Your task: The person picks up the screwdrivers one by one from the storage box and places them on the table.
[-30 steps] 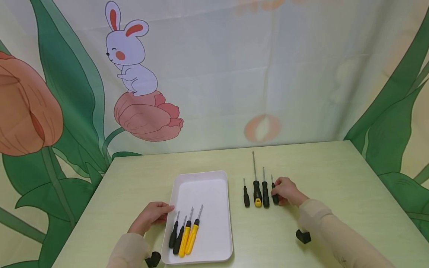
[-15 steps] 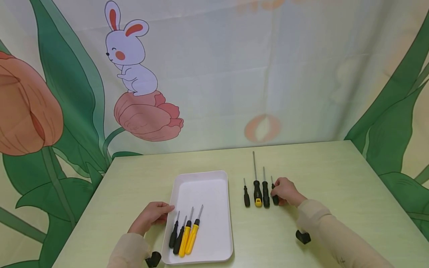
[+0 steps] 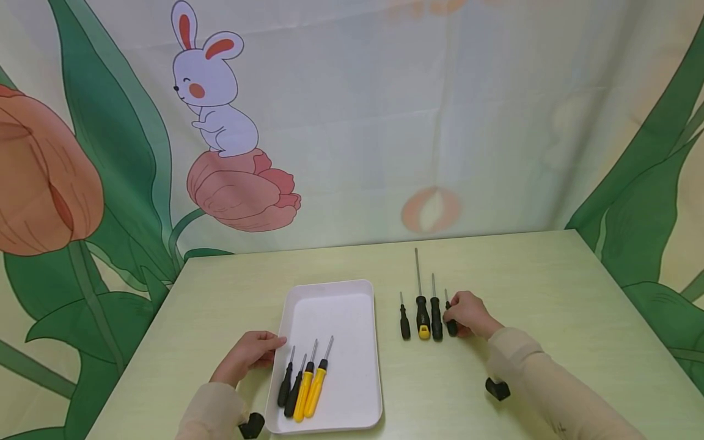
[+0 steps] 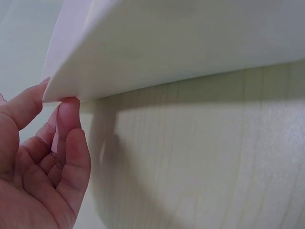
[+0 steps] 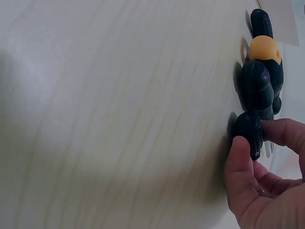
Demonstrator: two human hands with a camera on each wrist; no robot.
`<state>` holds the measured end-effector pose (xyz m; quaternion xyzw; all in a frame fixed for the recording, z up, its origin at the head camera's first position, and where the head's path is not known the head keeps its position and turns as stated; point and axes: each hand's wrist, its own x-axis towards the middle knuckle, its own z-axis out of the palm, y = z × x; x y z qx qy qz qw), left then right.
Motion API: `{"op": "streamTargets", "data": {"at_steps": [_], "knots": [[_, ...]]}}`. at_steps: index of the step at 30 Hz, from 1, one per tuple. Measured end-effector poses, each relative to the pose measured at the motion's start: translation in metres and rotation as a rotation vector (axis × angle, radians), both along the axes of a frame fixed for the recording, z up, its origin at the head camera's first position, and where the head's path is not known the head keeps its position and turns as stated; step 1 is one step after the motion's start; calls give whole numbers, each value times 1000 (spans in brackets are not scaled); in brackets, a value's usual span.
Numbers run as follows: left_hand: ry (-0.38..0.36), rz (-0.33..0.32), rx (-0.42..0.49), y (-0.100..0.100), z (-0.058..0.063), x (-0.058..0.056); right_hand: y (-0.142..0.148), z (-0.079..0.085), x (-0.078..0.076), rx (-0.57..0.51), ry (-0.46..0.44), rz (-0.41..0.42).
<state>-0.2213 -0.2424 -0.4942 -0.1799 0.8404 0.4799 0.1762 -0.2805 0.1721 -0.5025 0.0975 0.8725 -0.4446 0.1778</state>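
My left hand [image 3: 250, 354] pinches the left rim of a white tray [image 3: 352, 348]. In the left wrist view, thumb and fingertips lie on either side of the tray's edge [image 4: 157, 52]. Two black screwdrivers [image 3: 285, 386] and two yellow screwdrivers [image 3: 315, 391] lie side by side in the tray, tips pointing away. On the table to the right, my right hand [image 3: 470, 313] pinches the handle of a small black screwdriver [image 5: 248, 128] between thumb and finger. Left of it in a row lie a black screwdriver [image 3: 436, 321], a longer black-and-yellow one [image 3: 422, 318] and another small black one [image 3: 404, 324].
The pale wooden table [image 3: 528, 281] ends at the back against a printed cloth [image 3: 352, 134] with a rabbit and tulips. A gap of bare table separates the tray from the row of screwdrivers. Black devices [image 3: 497, 388] sit under both wrists.
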Motion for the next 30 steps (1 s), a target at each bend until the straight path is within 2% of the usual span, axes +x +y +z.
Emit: {"op": "streamTargets", "data": {"at_steps": [16,30], "knots": [[6,6,0,0,-2,-2,5,3,2,29,-21,5],[1,3,-3,0,-3,-2,18,9,0,66,-23,58]]}}
